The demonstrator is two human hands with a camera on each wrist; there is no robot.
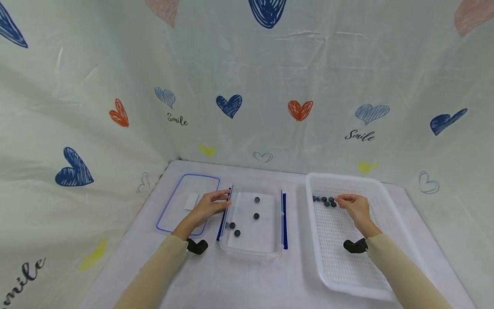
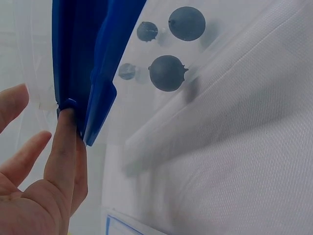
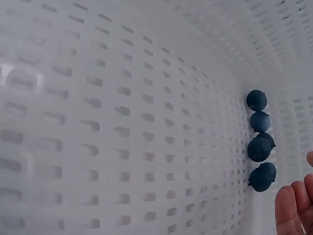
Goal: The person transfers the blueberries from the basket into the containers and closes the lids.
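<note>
The clear plastic container (image 1: 251,251) has long blue side clips and holds several blueberries (image 2: 168,73). At its left side, my left hand (image 1: 211,205) touches the rim with extended fingers. In the left wrist view, a fingertip (image 2: 67,117) rests against the blue clip (image 2: 73,54). Inside the white perforated basket, my right hand (image 1: 355,209) reaches toward a cluster of blueberries (image 1: 327,204), fingertips right beside them. The right wrist view shows the blueberries (image 3: 259,149) lined up along the basket wall, with parted fingers (image 3: 285,210) near the lowest ones and nothing visible between them.
A clear lid with a blue seal (image 1: 170,206) lies left of the container, with a small white rectangle (image 1: 191,201) on it. The white basket (image 1: 322,274) stands on the right with raised walls. A heart-print curtain (image 1: 262,64) hangs behind the white table (image 1: 231,283).
</note>
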